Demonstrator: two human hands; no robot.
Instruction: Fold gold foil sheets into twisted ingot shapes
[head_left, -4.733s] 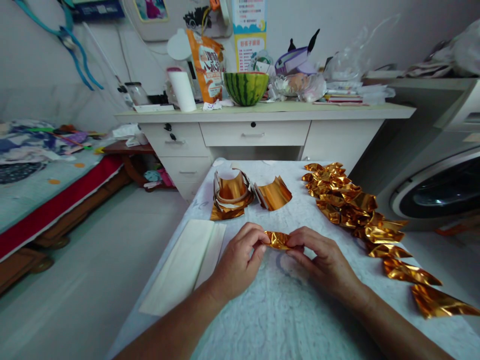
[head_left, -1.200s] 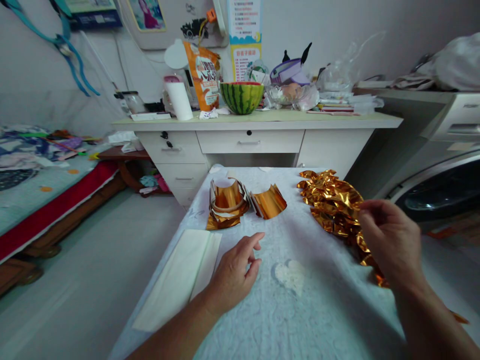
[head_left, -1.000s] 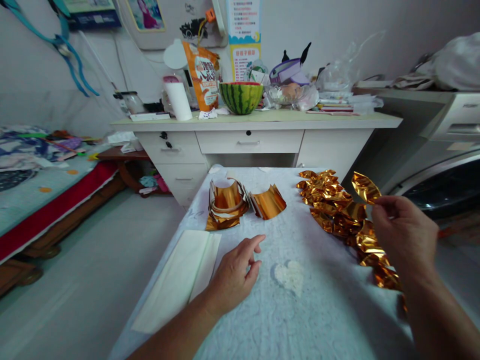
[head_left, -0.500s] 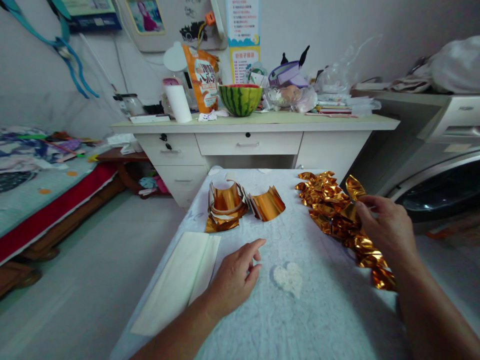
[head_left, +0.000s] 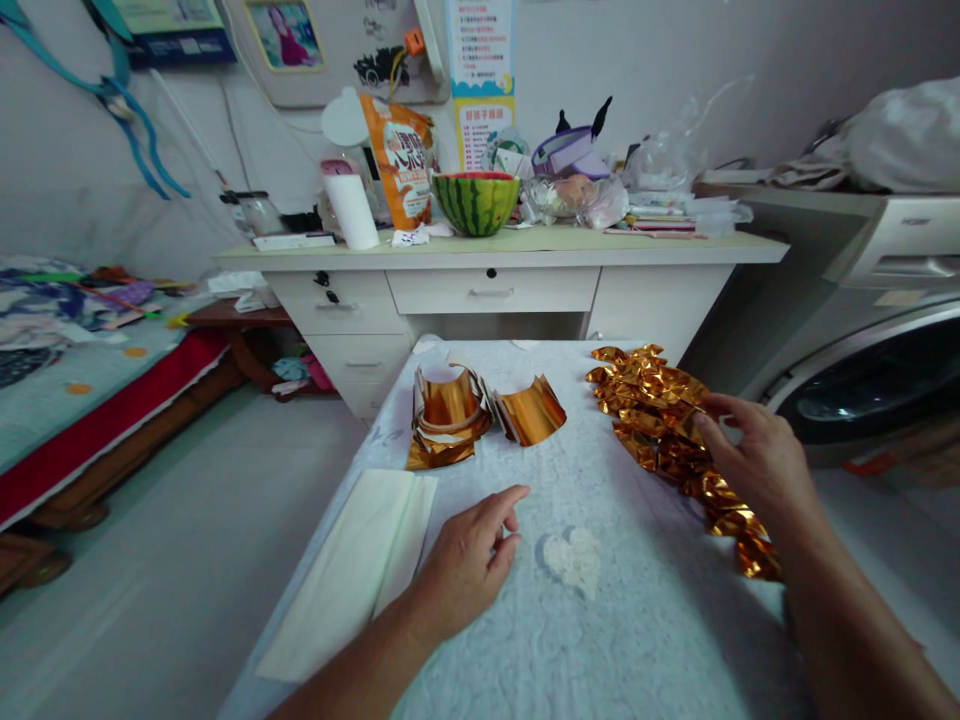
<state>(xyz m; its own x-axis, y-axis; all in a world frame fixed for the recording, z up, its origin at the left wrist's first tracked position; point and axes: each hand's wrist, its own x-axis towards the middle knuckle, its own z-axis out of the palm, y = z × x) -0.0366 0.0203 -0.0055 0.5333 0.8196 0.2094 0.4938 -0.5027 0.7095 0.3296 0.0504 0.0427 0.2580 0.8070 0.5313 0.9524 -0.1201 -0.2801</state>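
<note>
My left hand hovers over or rests on the cloth-covered table, beside a stack of folded white paper. Its index finger points forward, the others curl loosely, and nothing is in it. At the right, my right hand is at the edge of a pile of twisted gold foil pieces. Thumb and index finger stand slightly apart there, their tips against the foil. Curved gold foil sheets lie in the middle, next to a roll of gold foil strips.
A white desk stands behind the table, bearing half a watermelon, an orange snack pouch and a white paper roll. A washing machine is on the right, a bed on the left.
The twisted foil piece that stood up between my right fingers is down on the pile, and the fingers have loosened. My left hand keeps its place. The view has shifted slightly.
</note>
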